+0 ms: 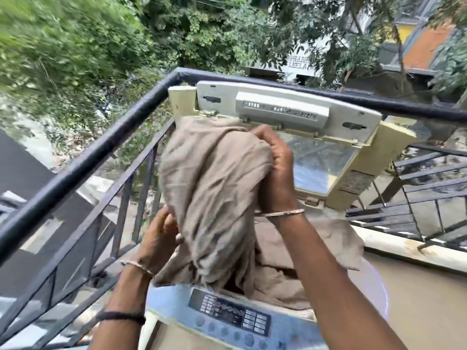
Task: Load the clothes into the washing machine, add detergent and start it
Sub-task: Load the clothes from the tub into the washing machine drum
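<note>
A large beige cloth hangs bunched above the top-loading washing machine, its lower folds trailing into and over the tub opening. My right hand grips the cloth's upper bunch, high above the tub. My left hand clutches the cloth lower down on its left side. The machine's lid stands raised at the back, its glass pane facing me. The control panel with dark buttons lies at the machine's near edge. The tub's inside is hidden by the cloth.
A dark metal balcony railing runs along the left and behind the machine, continuing at right. A low ledge borders the tan floor on the right. Trees and buildings lie beyond the railing.
</note>
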